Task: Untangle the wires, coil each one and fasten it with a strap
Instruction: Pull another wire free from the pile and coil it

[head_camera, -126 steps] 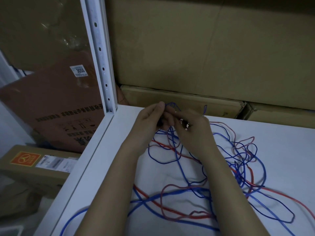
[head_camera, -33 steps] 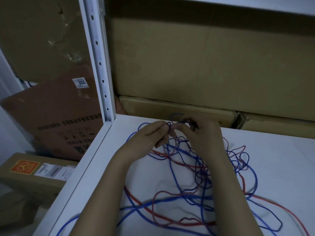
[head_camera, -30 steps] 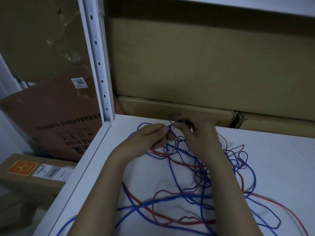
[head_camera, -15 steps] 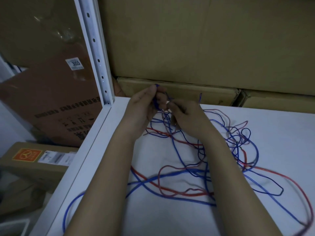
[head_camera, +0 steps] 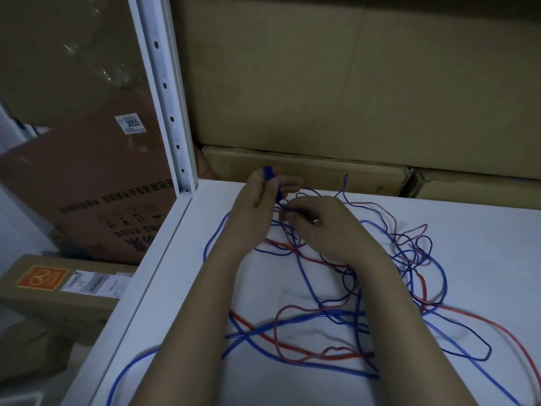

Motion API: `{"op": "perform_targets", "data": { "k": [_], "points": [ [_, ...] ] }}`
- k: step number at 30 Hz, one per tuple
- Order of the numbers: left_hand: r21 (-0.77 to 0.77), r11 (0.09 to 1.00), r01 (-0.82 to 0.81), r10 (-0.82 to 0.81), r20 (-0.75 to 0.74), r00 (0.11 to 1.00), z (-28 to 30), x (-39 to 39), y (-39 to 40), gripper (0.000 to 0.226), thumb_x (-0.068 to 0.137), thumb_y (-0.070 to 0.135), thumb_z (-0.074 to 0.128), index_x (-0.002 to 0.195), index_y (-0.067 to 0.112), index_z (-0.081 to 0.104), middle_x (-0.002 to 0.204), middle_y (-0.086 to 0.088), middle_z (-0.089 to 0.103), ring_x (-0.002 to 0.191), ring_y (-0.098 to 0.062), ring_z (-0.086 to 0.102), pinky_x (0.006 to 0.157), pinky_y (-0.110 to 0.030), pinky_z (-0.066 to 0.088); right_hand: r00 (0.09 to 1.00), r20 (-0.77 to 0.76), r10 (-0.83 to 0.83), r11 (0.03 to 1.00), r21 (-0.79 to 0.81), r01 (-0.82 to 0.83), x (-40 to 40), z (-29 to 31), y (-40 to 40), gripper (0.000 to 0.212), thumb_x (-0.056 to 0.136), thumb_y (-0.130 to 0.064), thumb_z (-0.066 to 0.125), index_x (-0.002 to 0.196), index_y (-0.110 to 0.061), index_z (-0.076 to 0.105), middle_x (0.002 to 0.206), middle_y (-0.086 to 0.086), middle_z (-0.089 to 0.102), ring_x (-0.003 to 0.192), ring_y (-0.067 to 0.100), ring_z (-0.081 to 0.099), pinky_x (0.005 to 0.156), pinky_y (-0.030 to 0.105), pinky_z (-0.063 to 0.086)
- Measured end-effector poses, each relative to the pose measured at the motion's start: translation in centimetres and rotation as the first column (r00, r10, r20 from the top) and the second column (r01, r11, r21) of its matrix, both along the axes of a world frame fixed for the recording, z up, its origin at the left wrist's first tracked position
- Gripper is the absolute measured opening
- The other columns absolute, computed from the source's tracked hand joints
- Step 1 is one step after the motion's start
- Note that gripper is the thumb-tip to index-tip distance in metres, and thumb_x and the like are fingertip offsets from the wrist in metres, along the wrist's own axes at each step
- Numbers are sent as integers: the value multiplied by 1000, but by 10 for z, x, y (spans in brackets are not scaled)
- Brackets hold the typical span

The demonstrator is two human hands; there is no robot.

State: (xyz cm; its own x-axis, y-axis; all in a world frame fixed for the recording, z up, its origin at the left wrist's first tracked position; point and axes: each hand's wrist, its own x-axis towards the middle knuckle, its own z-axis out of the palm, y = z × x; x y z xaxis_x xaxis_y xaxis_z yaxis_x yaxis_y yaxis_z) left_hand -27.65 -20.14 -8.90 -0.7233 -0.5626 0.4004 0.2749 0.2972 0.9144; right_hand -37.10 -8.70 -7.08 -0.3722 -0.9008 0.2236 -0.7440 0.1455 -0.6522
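Note:
A tangle of thin blue wires (head_camera: 307, 316) and red wires (head_camera: 295, 348) sprawls over the white shelf (head_camera: 483, 230). My left hand (head_camera: 254, 209) is raised near the back left corner and pinches a small bunch of dark blue wire (head_camera: 268, 173) between thumb and fingers. My right hand (head_camera: 325, 221) sits just to its right, fingers curled round the same dark blue wire where it leaves the left hand. A loose wire end (head_camera: 346, 180) sticks up behind the right hand. No strap is visible.
A white perforated shelf post (head_camera: 164, 92) stands at the shelf's back left corner. Cardboard boxes (head_camera: 351, 83) wall the back of the shelf. Left of the shelf edge lean a brown carton (head_camera: 87, 177) and a labelled box (head_camera: 58, 285); one blue wire hangs over the front left edge.
Both hands stayed together at the back left of the tangle. Over the last half second the left hand lifted a blue bunch slightly above the right hand; the camera dipped and rose.

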Motion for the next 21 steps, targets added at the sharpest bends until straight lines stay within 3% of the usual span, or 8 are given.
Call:
{"op": "perform_targets", "data": {
  "k": [4, 7, 9, 11, 14, 16, 19, 21],
  "points": [
    [-248, 968, -43, 85, 161, 983, -7, -1, -1, 17, 104, 16, 35, 111, 16, 51, 88, 19, 60, 79, 10, 57, 69, -6, 41, 999, -3, -35, 999, -24, 35, -4, -3, -1, 20, 92, -12, 54, 96, -21, 72, 80, -9, 69, 69, 1, 58, 62, 16, 43],
    [-356, 934, -26, 115, 230, 966, -9, 0, -2, 15, 103, 19, 37, 104, 13, 50, 73, 5, 53, 62, 0, 51, 56, -16, 39, 993, -103, -64, 993, -106, 53, -10, -4, -1, 16, 90, -11, 61, 96, -19, 74, 80, -1, 65, 73, 6, 53, 65, 15, 41],
    [-356, 934, -4, 103, 258, 961, -4, 0, 0, 17, 104, 20, 35, 101, 13, 51, 77, -5, 56, 64, -7, 52, 58, -21, 40, 985, -162, -59, 987, -160, 33, -11, -3, -2, 15, 88, -10, 65, 98, -17, 75, 74, -4, 57, 68, 6, 48, 63, 10, 36],
    [-358, 934, 0, 108, 282, 953, 0, 1, 1, 21, 104, 20, 34, 90, 14, 48, 71, -5, 51, 57, -6, 46, 54, -20, 36, 984, -158, -86, 977, -205, 53, -8, -4, -3, 14, 86, -12, 69, 98, -17, 73, 71, -7, 53, 65, 3, 48, 60, 10, 35],
    [-335, 942, 20, 101, 338, 936, 3, 3, 3, 28, 104, 20, 33, 91, 3, 51, 70, -3, 51, 56, -1, 43, 54, -15, 35, 982, -62, -180, 963, -216, 163, -8, -4, -4, 25, 78, -26, 76, 93, -24, 55, 67, -8, 55, 65, 5, 52, 53, 19, 37],
    [-303, 953, 26, 88, 358, 929, 3, 4, 4, 30, 104, 21, 34, 90, 3, 52, 71, -4, 52, 58, 0, 43, 56, -14, 35, 959, -133, -249, 955, -201, 220, -12, -3, -1, 32, 74, -37, 77, 87, -25, 50, 65, -11, 54, 62, 4, 51, 53, 23, 37],
    [-256, 966, 30, 74, 389, 918, 3, 3, 5, 32, 104, 23, 36, 90, 1, 54, 80, -15, 56, 70, -9, 49, 65, -23, 37, 957, -155, -246, 956, -203, 213, -20, -1, 6, 29, 74, -42, 75, 76, -19, 58, 61, -9, 52, 56, 3, 48, 49, 18, 31],
    [-241, 969, 60, 49, 424, 904, 2, 3, 4, 32, 104, 25, 36, 89, 4, 56, 78, -10, 55, 75, -17, 52, 72, -31, 43, 972, -140, -190, 967, -199, 161, -22, -1, 7, 19, 81, -32, 73, 78, -15, 64, 64, -11, 53, 59, 0, 48, 52, 15, 30]
  ]
}}
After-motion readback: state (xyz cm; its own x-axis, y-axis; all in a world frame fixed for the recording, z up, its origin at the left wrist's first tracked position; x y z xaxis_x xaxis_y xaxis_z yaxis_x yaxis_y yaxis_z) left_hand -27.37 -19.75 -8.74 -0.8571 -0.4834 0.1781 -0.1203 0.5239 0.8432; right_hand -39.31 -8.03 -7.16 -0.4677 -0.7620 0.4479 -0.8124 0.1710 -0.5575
